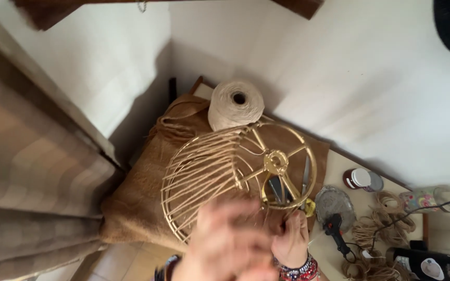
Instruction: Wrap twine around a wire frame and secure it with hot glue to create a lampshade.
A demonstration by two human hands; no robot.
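My left hand (225,242) is nearest, blurred, fingers spread wide in front of the gold wire lampshade frame (235,171); I cannot tell whether it touches the wires. Just right of it, my right hand (291,239), beaded bracelets at the wrist, pinches the frame's small ring at its near edge. The frame lies tilted on a burlap cloth (141,198) over the table (334,166), its ribs partly wrapped in twine. Scissors (287,190) show through the ring. To the right lie a glue gun (334,229), a silvery dish (334,200), loose coils of jute cord (381,229), a dark bottle (433,263) with a pale oval label, a lidded jar (363,178) and a patterned glass jar (423,199) on its side; their contents I cannot make out. Farther, a cream twine cone (235,104) stands against the white wall (339,67). A checked curtain (32,171) hangs left.
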